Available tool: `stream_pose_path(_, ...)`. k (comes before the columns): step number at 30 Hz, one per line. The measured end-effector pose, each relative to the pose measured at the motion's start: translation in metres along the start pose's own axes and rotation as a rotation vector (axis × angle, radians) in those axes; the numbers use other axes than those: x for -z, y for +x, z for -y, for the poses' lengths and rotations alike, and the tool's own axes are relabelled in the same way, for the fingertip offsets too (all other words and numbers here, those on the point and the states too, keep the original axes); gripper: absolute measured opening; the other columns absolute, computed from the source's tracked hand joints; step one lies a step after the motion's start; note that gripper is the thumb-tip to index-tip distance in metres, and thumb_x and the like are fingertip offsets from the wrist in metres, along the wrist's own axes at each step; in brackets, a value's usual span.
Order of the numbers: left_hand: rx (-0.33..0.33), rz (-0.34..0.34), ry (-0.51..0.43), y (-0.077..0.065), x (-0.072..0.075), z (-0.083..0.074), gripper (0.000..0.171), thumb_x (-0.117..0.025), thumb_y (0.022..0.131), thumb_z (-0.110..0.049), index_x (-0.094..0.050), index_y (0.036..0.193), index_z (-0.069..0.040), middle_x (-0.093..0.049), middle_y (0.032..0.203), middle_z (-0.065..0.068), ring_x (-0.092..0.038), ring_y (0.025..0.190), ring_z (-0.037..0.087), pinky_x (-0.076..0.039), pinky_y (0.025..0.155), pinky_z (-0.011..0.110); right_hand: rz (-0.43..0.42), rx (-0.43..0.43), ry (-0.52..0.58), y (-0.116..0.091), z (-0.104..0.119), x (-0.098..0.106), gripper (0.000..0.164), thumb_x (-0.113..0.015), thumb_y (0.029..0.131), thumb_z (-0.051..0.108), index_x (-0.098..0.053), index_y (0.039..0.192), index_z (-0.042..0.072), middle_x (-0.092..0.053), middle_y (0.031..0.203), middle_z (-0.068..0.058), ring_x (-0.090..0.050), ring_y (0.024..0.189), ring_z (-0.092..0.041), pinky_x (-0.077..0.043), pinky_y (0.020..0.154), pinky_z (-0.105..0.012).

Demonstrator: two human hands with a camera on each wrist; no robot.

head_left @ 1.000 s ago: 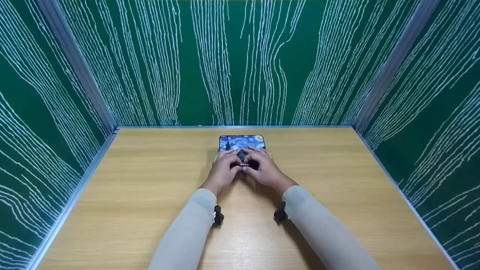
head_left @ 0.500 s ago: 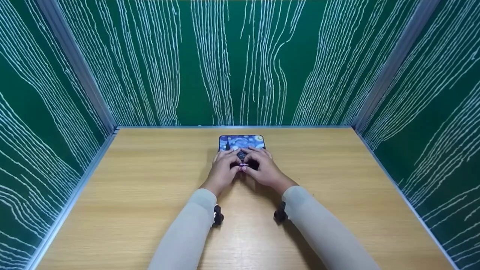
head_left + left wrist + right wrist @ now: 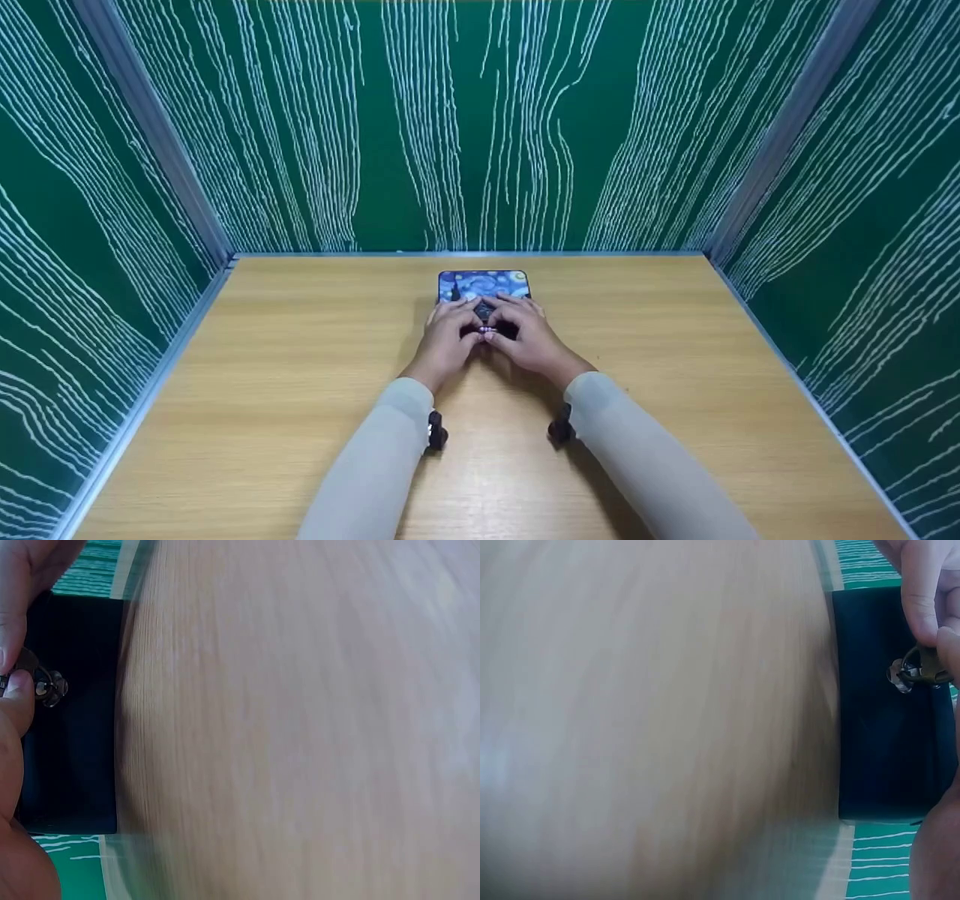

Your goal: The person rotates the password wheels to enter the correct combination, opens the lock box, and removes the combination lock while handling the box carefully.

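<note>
A box (image 3: pixel 484 283) with a blue swirling night-sky picture on top stands at the far middle of the table. Its dark front (image 3: pixel 75 757) carries a small shiny metal fitting (image 3: pixel 56 688). At this fitting, a small brass-coloured clasp (image 3: pixel 928 660) with a curved loop overlaps the metal. My left hand (image 3: pixel 448 335) and right hand (image 3: pixel 529 339) meet in front of the box, pinching the clasp between thumbs and forefingers. Their other fingers rest over the box's top near edge. The fingertips hide much of the clasp, and a pinkish glint shows between them in the head view.
The wooden table (image 3: pixel 300 420) spreads around the box and under both forearms. Green panels (image 3: pixel 480 127) with white wavy lines rise behind and at both sides, joined by grey metal posts (image 3: pixel 157 135). A dark wrist device (image 3: pixel 436 430) sits on the left sleeve.
Both hands and the box keep their places. Only the pinkish glint between the fingertips shifts slightly.
</note>
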State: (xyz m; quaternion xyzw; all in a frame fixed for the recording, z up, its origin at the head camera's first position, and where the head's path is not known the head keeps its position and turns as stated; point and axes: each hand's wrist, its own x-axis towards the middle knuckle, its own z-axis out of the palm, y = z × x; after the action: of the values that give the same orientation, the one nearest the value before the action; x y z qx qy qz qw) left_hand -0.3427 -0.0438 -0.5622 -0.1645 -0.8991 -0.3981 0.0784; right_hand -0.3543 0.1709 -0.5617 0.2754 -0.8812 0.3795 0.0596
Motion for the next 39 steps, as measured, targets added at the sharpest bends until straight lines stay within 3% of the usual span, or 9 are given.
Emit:
stream_pose_path(7,-0.002,-0.01,-0.022,-0.0007,-0.0017,0.0,0.007,-0.08,0.105,-0.013,-0.08,0.104,-0.02,-0.058,0.173,-0.007,-0.042,0.168,0.029,-0.026,0.143,0.054,0.007,-0.036,-0.019,-0.0009,-0.0002,0.0004,0.014,-0.076,0.111,0.031,-0.074,0.118,0.018,-0.054,0.177,0.0,-0.036,0.173,-0.037,-0.009,0.143,-0.07)
stream_pose_path(16,0.054,0.016,-0.024,-0.0015,-0.0017,-0.0009,0.006,-0.079,0.106,-0.016,-0.08,0.108,-0.021,-0.055,0.174,-0.011,-0.037,0.172,0.031,-0.022,0.145,0.057,0.013,-0.05,0.017,-0.0015,-0.0019,-0.0002,0.012,-0.078,0.109,0.031,-0.072,0.117,0.023,-0.054,0.177,0.003,-0.034,0.174,-0.038,-0.008,0.142,-0.073)
stream_pose_path(28,0.076,0.03,-0.01,0.0004,-0.0016,-0.0013,0.006,-0.077,0.109,-0.019,-0.08,0.109,-0.024,-0.053,0.175,-0.017,-0.029,0.175,0.035,-0.018,0.146,0.059,0.02,-0.102,0.003,-0.0005,-0.0012,0.0007,0.01,-0.075,0.111,0.035,-0.073,0.117,0.028,-0.051,0.179,0.007,-0.029,0.175,-0.037,-0.008,0.142,-0.075)
stream_pose_path(35,-0.031,-0.004,0.015,-0.0005,-0.0009,0.0018,0.004,-0.08,0.105,-0.014,-0.08,0.104,-0.018,-0.059,0.172,-0.005,-0.045,0.167,0.026,-0.023,0.144,0.055,0.014,-0.01,-0.009,0.0006,-0.0007,0.0008,0.017,-0.078,0.109,0.027,-0.072,0.122,0.018,-0.055,0.176,-0.002,-0.037,0.172,-0.037,-0.009,0.143,-0.07)
stream_pose_path(39,0.012,0.016,0.003,-0.0003,0.0009,-0.0003,0.004,-0.078,0.107,-0.016,-0.081,0.108,-0.017,-0.057,0.174,-0.009,-0.04,0.169,0.026,-0.023,0.144,0.054,0.02,-0.011,-0.017,0.0015,-0.0004,0.0018,0.013,-0.077,0.11,0.027,-0.072,0.119,0.019,-0.054,0.177,-0.001,-0.037,0.172,-0.038,-0.008,0.143,-0.07)
